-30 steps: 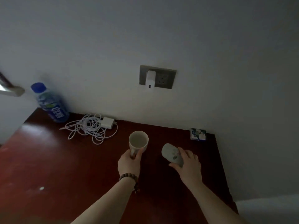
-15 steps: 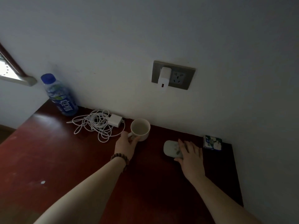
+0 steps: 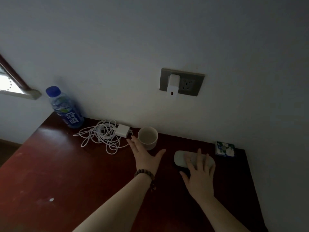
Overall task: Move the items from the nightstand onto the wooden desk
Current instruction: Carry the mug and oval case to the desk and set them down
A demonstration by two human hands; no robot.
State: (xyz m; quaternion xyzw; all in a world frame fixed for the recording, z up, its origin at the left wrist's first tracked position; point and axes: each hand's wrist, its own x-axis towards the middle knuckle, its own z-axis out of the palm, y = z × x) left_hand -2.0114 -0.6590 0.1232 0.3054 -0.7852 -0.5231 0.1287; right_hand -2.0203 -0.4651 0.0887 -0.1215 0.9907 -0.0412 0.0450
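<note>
Cup (image 3: pixel 148 138) and oval item (image 3: pixel 182 159) rest at centre frame on the wooden desk (image 3: pixel 58 173). Left hand (image 3: pixel 145 155) spread beside cup; right hand (image 3: pixel 199 171) flat, fingers straight, on oval item. Remaining nightstand items: cannot tell.

Dim home bedroom: wooden desk (image 3: pixel 70 173) against plain wall, wall socket (image 3: pixel 182 82), tangled charger cable (image 3: pixel 102 134).

Surface: dark red wooden desk (image 3: pixel 58 173) is standing against the wall.
Far left: bottle (image 3: pixel 66 108), cable (image 3: pixel 102 135), charger (image 3: pixel 123 130).
Far middle: cup (image 3: pixel 148 138).
Right: lid (image 3: pixel 181 159), small packet (image 3: pixel 224 149).
</note>
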